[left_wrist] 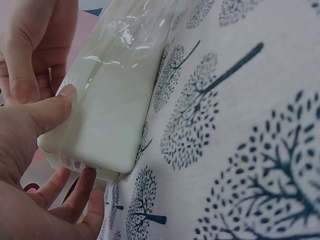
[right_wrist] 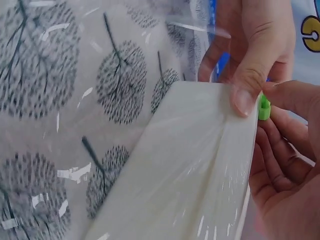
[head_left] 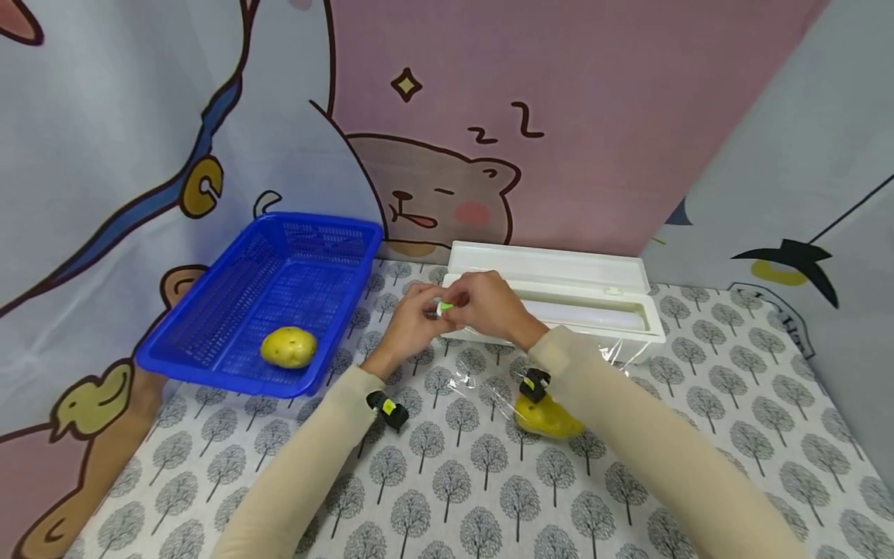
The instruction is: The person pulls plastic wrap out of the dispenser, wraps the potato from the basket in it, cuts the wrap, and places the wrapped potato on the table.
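Observation:
A white cling film box (head_left: 649, 334) stands at the back with its lid (head_left: 552, 265) raised and a film roll (head_left: 587, 314) inside. My left hand (head_left: 410, 324) grips the box's left end, thumb over the film on the front wall and fingers around the end. At that same corner, my right hand (head_left: 492, 303) pinches a small green slide cutter (right_wrist: 264, 107) on the box's edge. Clear film (left_wrist: 127, 37) drapes down the front of the box and out over the table. Beneath it, partly hidden by my right wrist, lies a yellow potato (head_left: 548, 419).
To the left stands a blue plastic basket (head_left: 209, 373) with another yellow potato (head_left: 289, 347) in it. The tablecloth (head_left: 447, 481) has a printed tree pattern. A printed cartoon curtain (head_left: 594, 140) hangs close behind the box.

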Demonstrator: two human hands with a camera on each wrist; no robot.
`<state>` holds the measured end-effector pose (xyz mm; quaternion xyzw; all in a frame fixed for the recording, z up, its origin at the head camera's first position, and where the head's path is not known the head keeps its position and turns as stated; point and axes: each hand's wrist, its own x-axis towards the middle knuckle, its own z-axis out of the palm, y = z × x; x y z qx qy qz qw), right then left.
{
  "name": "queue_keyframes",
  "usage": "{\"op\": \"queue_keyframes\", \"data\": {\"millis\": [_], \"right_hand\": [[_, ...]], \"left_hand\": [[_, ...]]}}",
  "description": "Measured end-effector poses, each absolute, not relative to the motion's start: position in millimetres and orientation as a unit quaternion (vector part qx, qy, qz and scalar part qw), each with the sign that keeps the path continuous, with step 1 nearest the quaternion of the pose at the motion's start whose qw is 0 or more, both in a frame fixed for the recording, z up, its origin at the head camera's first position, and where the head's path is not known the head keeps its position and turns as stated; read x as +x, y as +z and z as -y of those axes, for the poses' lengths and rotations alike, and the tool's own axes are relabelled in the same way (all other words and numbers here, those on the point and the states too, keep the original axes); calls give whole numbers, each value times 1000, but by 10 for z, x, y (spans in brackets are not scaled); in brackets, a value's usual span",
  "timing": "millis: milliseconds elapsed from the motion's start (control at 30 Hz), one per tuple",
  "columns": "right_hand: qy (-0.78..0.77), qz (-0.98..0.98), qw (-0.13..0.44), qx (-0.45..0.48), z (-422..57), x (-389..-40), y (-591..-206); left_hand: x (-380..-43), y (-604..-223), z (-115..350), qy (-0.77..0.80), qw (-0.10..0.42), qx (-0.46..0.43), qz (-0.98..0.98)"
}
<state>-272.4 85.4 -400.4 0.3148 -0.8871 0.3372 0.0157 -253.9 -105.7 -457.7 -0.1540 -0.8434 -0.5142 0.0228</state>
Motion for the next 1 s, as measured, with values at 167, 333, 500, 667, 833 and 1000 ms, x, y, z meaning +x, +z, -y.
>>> {"op": "queue_keyframes", "data": {"millis": [167,333,500,667,833,1000], "right_hand": [[411,883,-55,222,-908,-2744,-4002],[451,871,-94,171,-958,-2750,-4023],[452,874,-99,152,-949,-2740,-4045],[454,875,-91,146,-931,-2730,-4078],[454,875,-83,145,-929,-2720,-4101],[462,872,-76,145,-899,-2715,-4115]], "left_hand": [[-2552,-4564,1047,-529,12,-154,835],[-2533,-4549,1044,-541,-6,-142,829],[-2515,-4550,1044,-541,-4,-143,829],[-2504,-4573,1034,-541,9,-146,828],[-2501,-4600,1028,-547,10,-144,825],[-2503,-4594,1026,-544,12,-144,827]]}}
